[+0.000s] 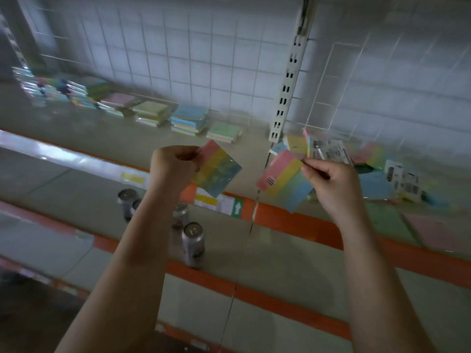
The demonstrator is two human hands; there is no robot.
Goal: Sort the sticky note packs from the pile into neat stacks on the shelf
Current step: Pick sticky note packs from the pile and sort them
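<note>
Neat stacks (153, 112) stand in a row along the shelf's (76, 133) back edge. Left hand (173, 164), fingers curled, pinches a striped sticky note pack (219, 171) above the front edge. Right hand (328, 184) pinches a second striped pack (283, 182). The loose pile (377, 169) lies toward the shelf's right end. Cans (192, 243) stand on the lower shelf.

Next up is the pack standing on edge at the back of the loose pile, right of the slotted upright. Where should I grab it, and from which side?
Probably pinch the top edge of the upright pack from above, thumb and fingers on its two broad faces. It stands on edge with that edge free, while the pile crowds its base. Both hands are full: the left hand and right hand each hold a striped pack.
</note>
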